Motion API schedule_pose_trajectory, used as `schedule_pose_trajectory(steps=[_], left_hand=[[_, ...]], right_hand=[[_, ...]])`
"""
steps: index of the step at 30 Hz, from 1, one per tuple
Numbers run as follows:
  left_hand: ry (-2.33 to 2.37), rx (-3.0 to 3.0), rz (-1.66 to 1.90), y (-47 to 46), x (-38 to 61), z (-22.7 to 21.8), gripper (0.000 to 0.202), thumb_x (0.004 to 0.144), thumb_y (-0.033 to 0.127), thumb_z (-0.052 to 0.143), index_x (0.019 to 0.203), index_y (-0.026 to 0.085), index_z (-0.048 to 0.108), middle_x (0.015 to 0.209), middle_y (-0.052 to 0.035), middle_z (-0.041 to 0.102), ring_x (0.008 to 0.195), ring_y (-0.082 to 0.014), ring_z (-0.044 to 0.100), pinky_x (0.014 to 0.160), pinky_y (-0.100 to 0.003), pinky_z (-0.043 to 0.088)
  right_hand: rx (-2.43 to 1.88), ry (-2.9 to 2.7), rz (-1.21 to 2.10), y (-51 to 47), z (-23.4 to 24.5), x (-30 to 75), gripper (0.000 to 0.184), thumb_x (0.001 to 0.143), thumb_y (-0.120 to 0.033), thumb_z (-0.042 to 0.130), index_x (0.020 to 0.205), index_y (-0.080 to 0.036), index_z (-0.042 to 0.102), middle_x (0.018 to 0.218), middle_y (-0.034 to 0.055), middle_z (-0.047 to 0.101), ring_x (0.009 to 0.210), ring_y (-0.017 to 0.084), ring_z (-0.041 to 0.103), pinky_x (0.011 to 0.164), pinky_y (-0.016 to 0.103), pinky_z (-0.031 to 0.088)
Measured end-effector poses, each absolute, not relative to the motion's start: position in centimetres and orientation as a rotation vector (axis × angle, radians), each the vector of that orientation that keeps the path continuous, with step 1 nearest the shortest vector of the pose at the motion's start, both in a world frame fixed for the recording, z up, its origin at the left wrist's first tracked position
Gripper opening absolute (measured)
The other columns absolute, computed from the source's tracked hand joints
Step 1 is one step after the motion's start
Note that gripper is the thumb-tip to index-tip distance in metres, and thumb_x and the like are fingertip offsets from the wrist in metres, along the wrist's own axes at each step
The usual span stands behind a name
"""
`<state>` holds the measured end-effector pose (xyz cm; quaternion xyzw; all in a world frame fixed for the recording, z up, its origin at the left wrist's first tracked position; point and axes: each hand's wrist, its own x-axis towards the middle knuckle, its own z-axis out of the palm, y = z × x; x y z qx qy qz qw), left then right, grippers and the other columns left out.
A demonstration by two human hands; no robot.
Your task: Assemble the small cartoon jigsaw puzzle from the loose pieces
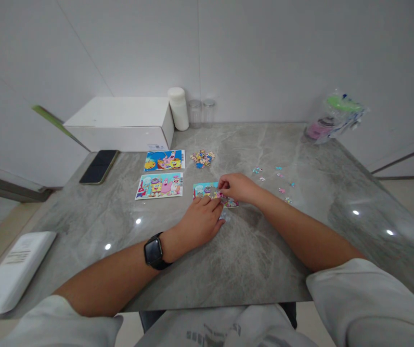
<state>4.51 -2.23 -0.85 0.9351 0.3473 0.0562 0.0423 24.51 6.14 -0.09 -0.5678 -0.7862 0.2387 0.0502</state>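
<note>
- Head camera view: a partly covered puzzle point(209, 189) is worked by two bare hands on a grey tabletop point(250, 250), below and to the right of two picture cards point(160, 186).
- Step in hand, as judged: the fitting of pieces is best done with the puzzle held flat by light pressure at its near edge, each tab lined up with its gap before being pressed straight down, and the nearer card checked for the matching colours.
- Left hand point(202, 219): laid palm down, fingers stretched out onto the puzzle's near edge, thumb held apart; nothing is seen pinched in this grip.
- Right hand point(239, 187): thumb and fingers are curled toward each other over the puzzle's right part; whether a piece is pinched cannot be told.
- Loose pieces point(281, 190) are scattered to the right; a heap of pieces point(202, 158) is left beyond the puzzle.
</note>
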Motion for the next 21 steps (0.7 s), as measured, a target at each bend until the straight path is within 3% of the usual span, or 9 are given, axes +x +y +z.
schedule_pose_trajectory(steps=[21], left_hand=[[1.066, 2.855, 0.172, -2.2, 4.52, -0.78, 0.045, 0.103, 0.041, 0.056, 0.138, 0.014, 0.063, 0.14, -0.0157, 0.065, 0.122, -0.0334, 0.058, 0.103, -0.05, 0.047]], right_hand=[[-1.731, -2.41, 0.655, 5.79, 0.08, 24.02, 0.018, 0.083, -0.018, 0.073, 0.1, -0.02, 0.078, 0.092, 0.0021, 0.08, 0.081, 0.015, 0.07, 0.07, 0.024, 0.044]])
